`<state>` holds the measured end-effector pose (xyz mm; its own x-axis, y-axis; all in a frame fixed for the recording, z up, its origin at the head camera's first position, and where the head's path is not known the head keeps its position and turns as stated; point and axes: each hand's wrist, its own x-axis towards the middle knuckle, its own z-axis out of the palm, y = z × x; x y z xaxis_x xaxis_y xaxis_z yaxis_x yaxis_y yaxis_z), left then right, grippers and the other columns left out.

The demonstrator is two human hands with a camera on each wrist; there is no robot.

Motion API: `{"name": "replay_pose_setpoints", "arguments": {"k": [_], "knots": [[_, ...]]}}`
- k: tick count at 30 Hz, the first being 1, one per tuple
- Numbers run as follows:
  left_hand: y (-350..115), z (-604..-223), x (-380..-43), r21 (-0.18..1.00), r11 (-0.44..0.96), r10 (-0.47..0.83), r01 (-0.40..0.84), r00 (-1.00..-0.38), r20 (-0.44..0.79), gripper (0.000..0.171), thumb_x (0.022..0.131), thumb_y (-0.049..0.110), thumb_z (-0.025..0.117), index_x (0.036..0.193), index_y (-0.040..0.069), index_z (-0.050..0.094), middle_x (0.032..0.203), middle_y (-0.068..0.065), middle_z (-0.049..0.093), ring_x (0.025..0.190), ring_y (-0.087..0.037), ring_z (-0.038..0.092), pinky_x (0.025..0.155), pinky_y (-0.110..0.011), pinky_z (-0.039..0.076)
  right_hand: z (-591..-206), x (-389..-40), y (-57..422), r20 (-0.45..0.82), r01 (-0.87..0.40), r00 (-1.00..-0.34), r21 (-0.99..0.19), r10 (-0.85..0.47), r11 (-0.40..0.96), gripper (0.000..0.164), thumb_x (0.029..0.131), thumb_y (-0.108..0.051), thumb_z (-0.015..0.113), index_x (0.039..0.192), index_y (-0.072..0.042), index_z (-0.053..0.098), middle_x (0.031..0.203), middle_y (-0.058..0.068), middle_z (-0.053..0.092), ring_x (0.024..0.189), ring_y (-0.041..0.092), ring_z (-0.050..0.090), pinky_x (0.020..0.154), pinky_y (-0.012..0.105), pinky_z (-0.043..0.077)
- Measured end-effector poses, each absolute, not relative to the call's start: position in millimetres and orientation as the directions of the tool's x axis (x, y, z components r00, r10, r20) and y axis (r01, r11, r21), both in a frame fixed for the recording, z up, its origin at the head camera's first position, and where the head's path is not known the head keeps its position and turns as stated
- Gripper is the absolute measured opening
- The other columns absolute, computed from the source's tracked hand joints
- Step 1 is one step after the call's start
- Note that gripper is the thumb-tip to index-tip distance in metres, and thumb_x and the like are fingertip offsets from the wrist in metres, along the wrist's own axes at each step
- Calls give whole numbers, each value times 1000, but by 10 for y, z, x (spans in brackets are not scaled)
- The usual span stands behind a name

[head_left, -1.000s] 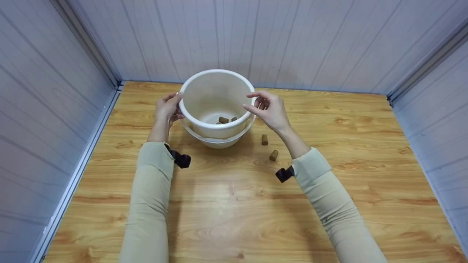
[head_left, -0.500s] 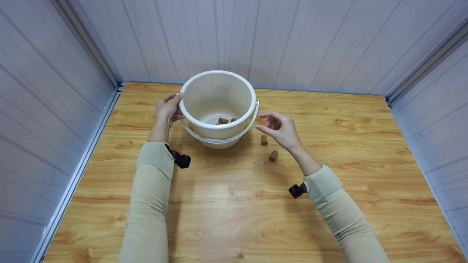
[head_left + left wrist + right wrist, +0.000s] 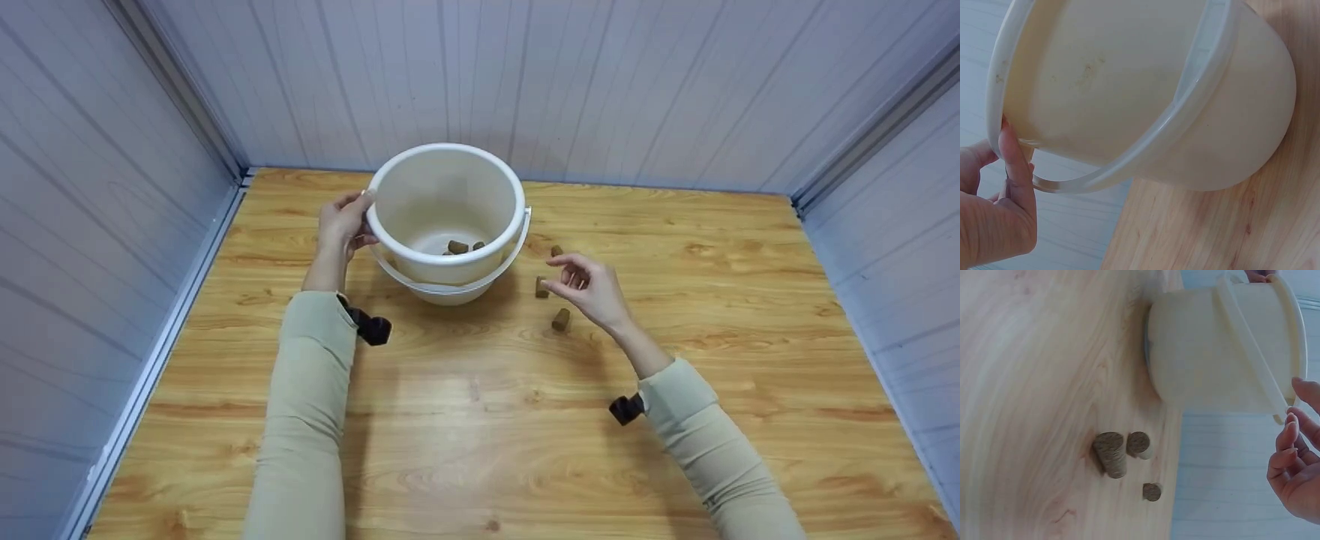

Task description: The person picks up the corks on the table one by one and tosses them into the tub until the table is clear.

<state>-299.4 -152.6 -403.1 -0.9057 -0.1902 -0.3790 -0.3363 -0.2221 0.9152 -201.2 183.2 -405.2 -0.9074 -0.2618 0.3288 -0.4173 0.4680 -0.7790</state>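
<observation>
A white bucket stands upright near the back, its handle hanging down in front. My left hand pinches the rim at its left side; the left wrist view shows the thumb at that rim. Several brown corks, one of them this cork, lie on the bucket's bottom, partly hidden by the front rim. To the right of the bucket, my right hand hovers with loosely bent fingers and nothing between them. Three corks are near it: a front cork, a middle cork and a far cork.
The wood-grain surface meets a pale panelled wall behind the bucket. Further panels, a left wall and a right wall, flank it. Each sleeve carries a small black camera, such as the right camera.
My right hand has moved from the bucket's right rim down and to the right, near the loose corks. The far cork has come into view. The left hand stays at the rim.
</observation>
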Motion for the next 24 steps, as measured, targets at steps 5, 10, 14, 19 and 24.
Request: {"name": "replay_pose_setpoints", "arguments": {"k": [5,10,14,19,24], "knots": [[-1522,-4038,-2990,918,-220,-182,-330,-911,-371,34,85,26,61,113,7,53,63,-4,54,40,-9,51,35,-18,46,-4155,-1968,1871,302,-401,-915,-764,-269,506,24,76,-3,69,98,5,62,67,16,54,57,21,49,50,21,41],[-1501,-3972,-2963,911,-215,-198,-352,-898,-394,30,87,22,57,112,6,50,60,-3,53,37,-8,50,33,-19,44,-4356,-1972,1933,303,-398,-915,-777,-266,487,23,74,-1,70,95,7,62,66,17,54,56,21,48,49,21,41],[-1498,-3952,-2953,906,-225,-196,-358,-895,-401,30,86,22,58,111,7,51,58,-3,52,37,-10,50,32,-21,44,-4629,-2040,2033,261,-348,-936,-788,-237,508,25,74,-8,71,95,3,64,66,8,53,56,12,47,50,18,41],[-1499,-3960,-2952,903,-225,-199,-366,-890,-410,38,86,23,59,118,7,49,60,-2,52,37,-9,49,32,-20,44,-4865,-2079,2128,191,-274,-960,-792,-205,545,28,74,-12,72,97,3,63,67,2,52,57,10,47,50,17,41],[-1501,-3964,-2962,904,-219,-205,-368,-888,-411,40,86,24,59,120,7,49,62,-3,54,38,-9,50,33,-19,45,-4973,-2077,2172,173,-257,-964,-802,-202,539,30,74,-10,72,98,5,62,66,4,54,57,13,49,50,18,42]]}}
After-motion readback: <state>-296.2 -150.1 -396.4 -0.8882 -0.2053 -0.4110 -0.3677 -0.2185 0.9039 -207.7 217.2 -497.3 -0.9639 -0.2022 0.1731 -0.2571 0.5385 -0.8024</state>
